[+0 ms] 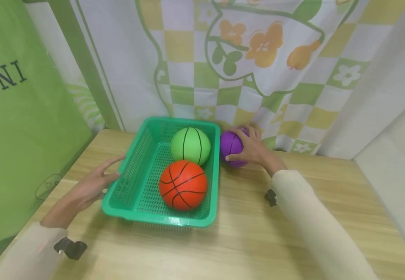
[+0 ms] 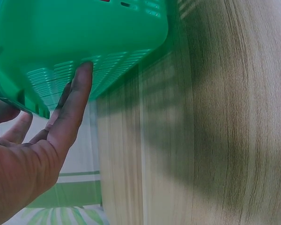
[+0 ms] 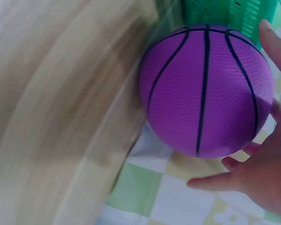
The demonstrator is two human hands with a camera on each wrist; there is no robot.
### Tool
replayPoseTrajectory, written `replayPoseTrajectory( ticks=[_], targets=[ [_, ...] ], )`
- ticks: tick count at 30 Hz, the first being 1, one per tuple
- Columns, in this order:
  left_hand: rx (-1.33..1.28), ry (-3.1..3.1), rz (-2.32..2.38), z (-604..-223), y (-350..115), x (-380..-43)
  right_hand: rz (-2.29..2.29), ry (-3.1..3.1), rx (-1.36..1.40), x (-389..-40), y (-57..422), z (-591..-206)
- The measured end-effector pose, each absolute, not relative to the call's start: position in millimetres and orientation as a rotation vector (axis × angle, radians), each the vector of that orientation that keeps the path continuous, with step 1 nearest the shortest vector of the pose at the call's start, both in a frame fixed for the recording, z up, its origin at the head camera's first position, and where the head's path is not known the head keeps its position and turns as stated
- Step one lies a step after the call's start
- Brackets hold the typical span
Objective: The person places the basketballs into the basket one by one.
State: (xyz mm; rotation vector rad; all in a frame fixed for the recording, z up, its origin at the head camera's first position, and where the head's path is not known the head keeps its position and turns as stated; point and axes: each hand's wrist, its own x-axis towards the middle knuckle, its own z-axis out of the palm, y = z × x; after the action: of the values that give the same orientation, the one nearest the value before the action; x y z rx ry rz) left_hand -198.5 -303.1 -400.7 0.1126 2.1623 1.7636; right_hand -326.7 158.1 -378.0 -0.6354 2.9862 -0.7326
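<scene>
A green plastic basket [image 1: 129, 215] stands on the wooden table and holds a light green ball [image 1: 190, 146] and an orange ball [image 1: 183, 185], both with black basketball lines. My left hand [image 1: 92, 186] is at the basket's left side. In the left wrist view its fairly straight fingers [image 2: 71, 110] lie along the slotted outer wall, near the rim. A purple ball [image 3: 207, 91] with black lines sits just right of the basket. My right hand [image 1: 252, 148] spreads over its right side, thumb at the front and fingers round the back; the little finger sticks out in the right wrist view.
Behind the table [image 1: 293, 217] hangs a checked curtain [image 1: 230, 77] with flower prints, close to the purple ball. Green fabric [image 1: 24, 128] hangs on the left. A pale wall [image 1: 398, 163] borders the right edge.
</scene>
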Motion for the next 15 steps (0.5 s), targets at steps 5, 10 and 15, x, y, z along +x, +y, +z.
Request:
replayPoseTrajectory(
  ticks=[5,10,15],
  targets=[
    [0.111,2.185,1.739,-400,-305,-198,-0.847,2.947,-0.612,-325,164,-388],
    [0.108,2.178,1.745,-400,-304,-198,-0.953,2.961,-0.542,-325,169,-397],
    [0.111,2.166,1.752,-399,-304,-198,-0.990,2.969,-0.520,-324,177,-399]
  ],
)
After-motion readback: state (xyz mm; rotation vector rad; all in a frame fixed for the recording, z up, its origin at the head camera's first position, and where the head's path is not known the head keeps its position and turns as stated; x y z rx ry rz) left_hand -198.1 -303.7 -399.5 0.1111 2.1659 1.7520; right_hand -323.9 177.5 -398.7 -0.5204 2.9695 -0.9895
